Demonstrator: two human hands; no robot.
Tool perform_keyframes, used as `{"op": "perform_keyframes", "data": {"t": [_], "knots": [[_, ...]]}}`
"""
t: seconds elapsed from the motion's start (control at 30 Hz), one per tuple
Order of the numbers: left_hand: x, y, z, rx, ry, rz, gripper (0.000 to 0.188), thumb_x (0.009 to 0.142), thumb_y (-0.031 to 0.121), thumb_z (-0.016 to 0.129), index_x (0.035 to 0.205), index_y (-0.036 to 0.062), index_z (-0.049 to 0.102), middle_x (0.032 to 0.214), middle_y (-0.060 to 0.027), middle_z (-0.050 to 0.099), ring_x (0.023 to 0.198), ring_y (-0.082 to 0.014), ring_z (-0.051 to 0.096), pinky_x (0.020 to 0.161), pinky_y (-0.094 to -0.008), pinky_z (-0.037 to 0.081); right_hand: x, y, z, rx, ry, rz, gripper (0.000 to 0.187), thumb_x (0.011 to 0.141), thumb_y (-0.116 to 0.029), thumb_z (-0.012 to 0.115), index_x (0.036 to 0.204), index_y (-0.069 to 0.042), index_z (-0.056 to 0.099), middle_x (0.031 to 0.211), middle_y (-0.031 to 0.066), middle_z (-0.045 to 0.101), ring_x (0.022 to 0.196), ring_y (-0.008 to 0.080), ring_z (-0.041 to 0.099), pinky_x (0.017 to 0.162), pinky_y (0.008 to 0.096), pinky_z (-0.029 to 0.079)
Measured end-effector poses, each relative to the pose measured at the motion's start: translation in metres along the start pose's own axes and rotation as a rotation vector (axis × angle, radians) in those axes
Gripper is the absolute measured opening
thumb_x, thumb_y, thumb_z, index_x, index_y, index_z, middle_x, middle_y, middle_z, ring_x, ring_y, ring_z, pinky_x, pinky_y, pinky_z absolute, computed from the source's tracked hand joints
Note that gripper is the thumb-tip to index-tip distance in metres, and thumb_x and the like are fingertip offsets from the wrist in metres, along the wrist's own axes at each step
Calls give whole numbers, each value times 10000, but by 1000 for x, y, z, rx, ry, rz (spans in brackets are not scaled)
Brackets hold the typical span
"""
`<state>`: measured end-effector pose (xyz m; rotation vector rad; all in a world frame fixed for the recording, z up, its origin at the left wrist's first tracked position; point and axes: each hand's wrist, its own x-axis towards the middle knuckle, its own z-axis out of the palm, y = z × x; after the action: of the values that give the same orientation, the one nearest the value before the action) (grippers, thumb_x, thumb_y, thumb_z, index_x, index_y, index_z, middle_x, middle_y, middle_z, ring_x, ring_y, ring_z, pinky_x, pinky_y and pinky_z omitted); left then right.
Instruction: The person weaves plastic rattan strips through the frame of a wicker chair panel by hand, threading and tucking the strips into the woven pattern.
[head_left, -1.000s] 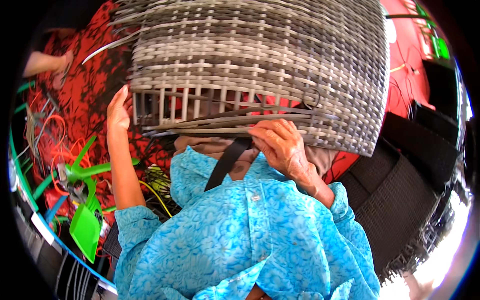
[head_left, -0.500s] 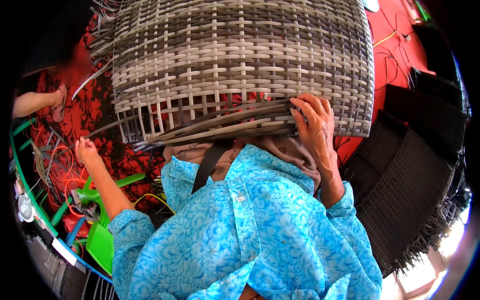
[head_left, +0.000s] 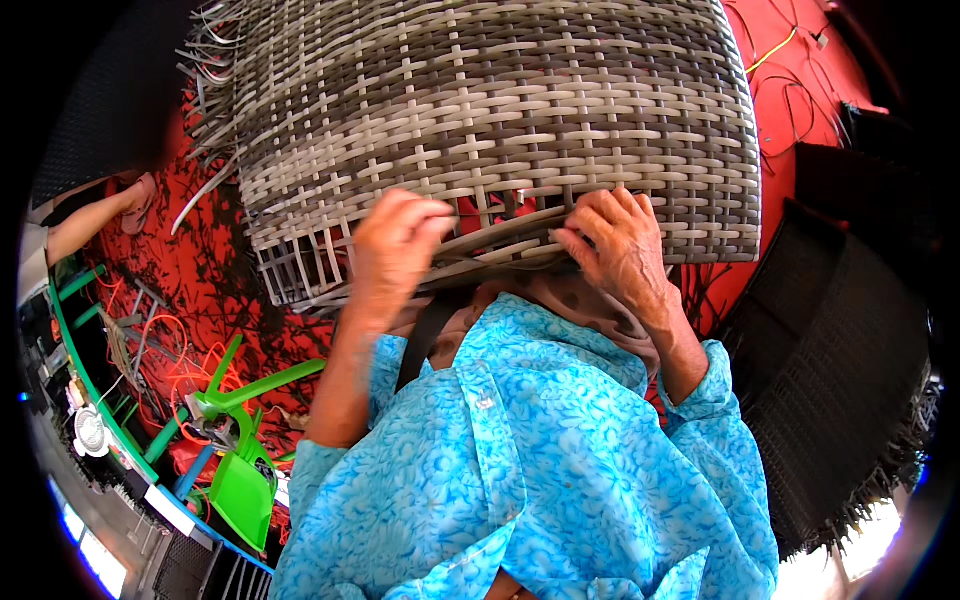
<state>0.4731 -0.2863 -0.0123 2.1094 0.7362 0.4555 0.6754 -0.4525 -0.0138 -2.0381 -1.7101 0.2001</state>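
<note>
A large woven panel (head_left: 520,110) of grey-brown flat plastic strips lies across my lap, its near edge toward me. Along that edge is an open band where bare upright strips (head_left: 325,250) show and dark loose weaving strips (head_left: 500,240) run sideways. My right hand (head_left: 620,245) is at the right end of this band, thumb and fingers pinched on a dark strip. Over the band's left part is my left hand (head_left: 395,245), blurred, with its fingers curled together; whatever may be in them is hidden.
Loose strip ends (head_left: 210,90) stick out at the panel's far left. A green plastic stool-like item (head_left: 245,490), orange cord and dark scraps lie on the red floor at left. Dark woven pieces (head_left: 810,370) stand at right. Another person's leg (head_left: 95,220) shows far left.
My left hand has come from far left, where it held out a long strip, in to the panel's near edge. My right hand stays at the band's right end. The view has shifted slightly.
</note>
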Motion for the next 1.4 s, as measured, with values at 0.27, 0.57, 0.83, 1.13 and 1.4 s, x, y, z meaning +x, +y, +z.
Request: {"op": "perform_keyframes", "data": {"t": [0.27,0.57,0.83,1.13,1.4], "knots": [[22,23,63,184,16,84,153,710,160,704,800,85,606,813,-95,533,797,-290,556,666,-371,470,32,0,20,73,62,47,144,742,-150,641,885,-170,637,851,16,563,801,223,546,684,379,385],[14,16,61,28,-8,-82,145,741,105,682,832,16,614,795,-89,557,714,-234,578,625,-329,466,30,-6,20,162,86,40,179,714,-134,679,891,-157,665,817,19,553,774,221,534,671,377,365],[26,8,42,-242,-354,-204,155,783,115,655,909,25,643,813,-54,562,738,-151,564,652,-294,455,37,2,12,273,28,-66,157,698,-140,695,849,-169,664,822,10,572,785,220,539,693,371,379],[21,14,53,-76,-209,-51,205,751,181,725,876,34,656,831,-96,584,758,-250,590,644,-345,463,37,7,25,351,147,-50,133,697,-63,667,802,-118,607,796,31,606,749,231,566,657,360,398],[18,10,51,-117,-172,-115,192,740,160,731,844,19,655,810,-94,579,747,-226,583,635,-327,451,39,2,31,266,161,-75,132,709,-49,659,808,-123,613,788,28,606,725,227,565,636,362,397]]}}
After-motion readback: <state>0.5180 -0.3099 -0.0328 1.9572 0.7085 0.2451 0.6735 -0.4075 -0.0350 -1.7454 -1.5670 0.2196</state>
